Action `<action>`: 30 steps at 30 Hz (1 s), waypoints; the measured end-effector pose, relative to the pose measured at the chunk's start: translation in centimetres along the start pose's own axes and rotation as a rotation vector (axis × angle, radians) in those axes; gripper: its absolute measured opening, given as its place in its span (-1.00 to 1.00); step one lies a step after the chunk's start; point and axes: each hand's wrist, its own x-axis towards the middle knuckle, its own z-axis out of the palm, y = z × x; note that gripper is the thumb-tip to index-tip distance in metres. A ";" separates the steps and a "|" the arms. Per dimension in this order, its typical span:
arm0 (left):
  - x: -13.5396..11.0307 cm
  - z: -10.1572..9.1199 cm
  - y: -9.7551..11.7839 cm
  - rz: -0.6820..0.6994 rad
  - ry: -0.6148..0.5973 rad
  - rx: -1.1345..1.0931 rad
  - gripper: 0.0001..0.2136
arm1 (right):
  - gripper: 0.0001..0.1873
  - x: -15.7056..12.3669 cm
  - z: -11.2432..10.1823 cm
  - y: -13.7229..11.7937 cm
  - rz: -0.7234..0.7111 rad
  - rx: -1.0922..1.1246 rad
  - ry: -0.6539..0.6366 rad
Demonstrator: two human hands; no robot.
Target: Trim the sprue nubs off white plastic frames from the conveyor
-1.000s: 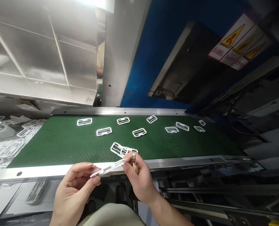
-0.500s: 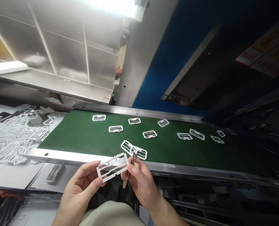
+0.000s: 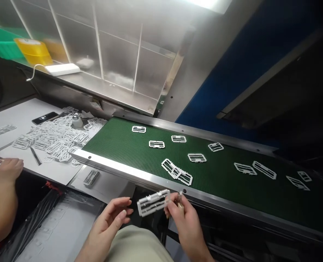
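Note:
My right hand (image 3: 184,216) pinches one end of a white rectangular plastic frame (image 3: 152,202), and a small tool with a tan handle also sits in its fingers. My left hand (image 3: 111,218) hovers just left of the frame with its fingers spread, holding nothing. Both hands are below the near metal rail (image 3: 139,174) of a green conveyor belt (image 3: 139,153). Several more white frames (image 3: 177,172) lie scattered on the belt.
A heap of white frames (image 3: 55,136) covers the grey table at the left, with a dark phone (image 3: 41,118) beside it. Another person's hands (image 3: 3,171) rest at the far left edge. Steel panels and a blue machine stand behind the belt. Black plastic sheeting hangs below left.
My left hand has let go of the frame and opened; the right hand alone holds it now. The view has swung left, revealing the table, the heap and another person's hands.

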 end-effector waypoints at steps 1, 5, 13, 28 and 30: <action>0.0 0.0 -0.1 0.090 -0.011 0.086 -0.59 | -0.52 0.3 0.1 -0.6 -0.025 -0.082 -0.027; 0.4 -0.8 -0.3 0.655 -0.004 0.648 -0.63 | -0.62 1.5 1.5 -2.3 -0.014 -0.150 -0.142; 1.8 -4.7 -3.8 0.719 0.138 0.870 -0.55 | -0.70 2.8 7.5 -0.7 0.075 -0.077 -0.280; 15.9 -20.0 -11.8 -0.159 0.471 1.099 -0.49 | -0.84 2.2 5.1 0.1 0.042 -0.215 -0.320; 17.3 -20.4 -12.2 -0.221 0.468 1.143 -0.50 | -0.81 1.9 4.3 0.3 0.058 -0.217 -0.288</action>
